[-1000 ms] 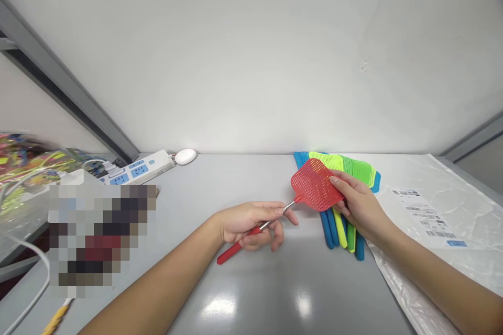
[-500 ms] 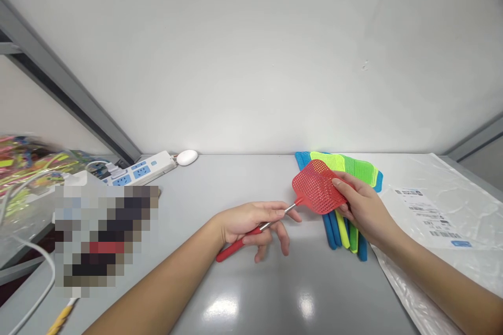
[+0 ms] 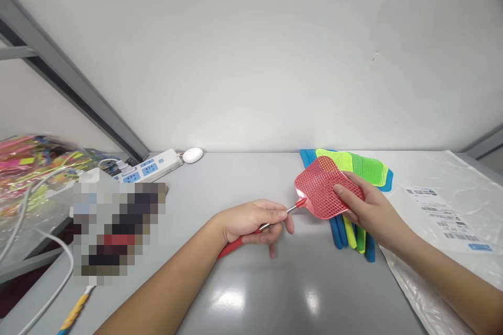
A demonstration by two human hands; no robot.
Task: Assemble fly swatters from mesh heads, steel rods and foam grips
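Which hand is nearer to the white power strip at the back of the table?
Left. The left hand, gripping the red swatter's handle, lies in front and right of the power strip; the right hand is farther right.

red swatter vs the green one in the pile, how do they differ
The red swatter is held off the table, left hand on its handle, right hand on its head; the green swatter lies flat in the pile. Red shows bare metal rod; green's shaft is hidden. Both have square mesh heads.

Glossy grey tabletop (image 3: 243, 293) reflecting overhead light; plain white wall (image 3: 251, 63) rising directly behind the tabletop; slanting grey metal beam (image 3: 70, 89) crossing the wall's left side.
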